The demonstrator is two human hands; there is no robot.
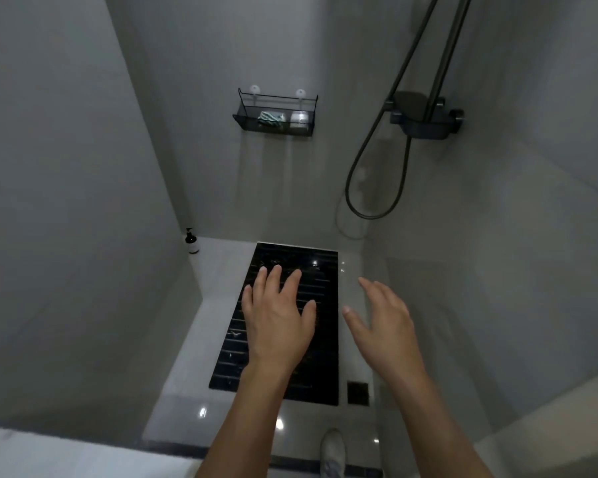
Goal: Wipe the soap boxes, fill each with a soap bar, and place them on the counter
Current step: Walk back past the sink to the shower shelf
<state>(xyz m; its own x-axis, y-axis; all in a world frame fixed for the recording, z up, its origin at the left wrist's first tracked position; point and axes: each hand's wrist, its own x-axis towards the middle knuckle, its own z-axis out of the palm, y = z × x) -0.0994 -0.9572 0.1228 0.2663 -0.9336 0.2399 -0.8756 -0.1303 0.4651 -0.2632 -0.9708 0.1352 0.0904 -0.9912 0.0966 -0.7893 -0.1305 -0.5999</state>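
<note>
A black wire rack [246, 119] hangs on the far shower wall. Inside it lie a green-and-white striped cloth [270, 118] and, to its right, a pale whitish box-like item [300, 119], too small to make out in detail. My left hand [277, 319] and my right hand [384, 322] are stretched out in front of me, well below and short of the rack. Both have their fingers spread and hold nothing. No soap bar can be made out.
I stand at the entrance of a grey-walled shower stall. A black slatted floor mat [325, 339] lies under my hands. A dark pump bottle [191, 241] stands in the far left corner. A shower mixer [425, 122] with hose hangs on the right wall. A small square drain [358, 393] sits near my shoe [332, 453].
</note>
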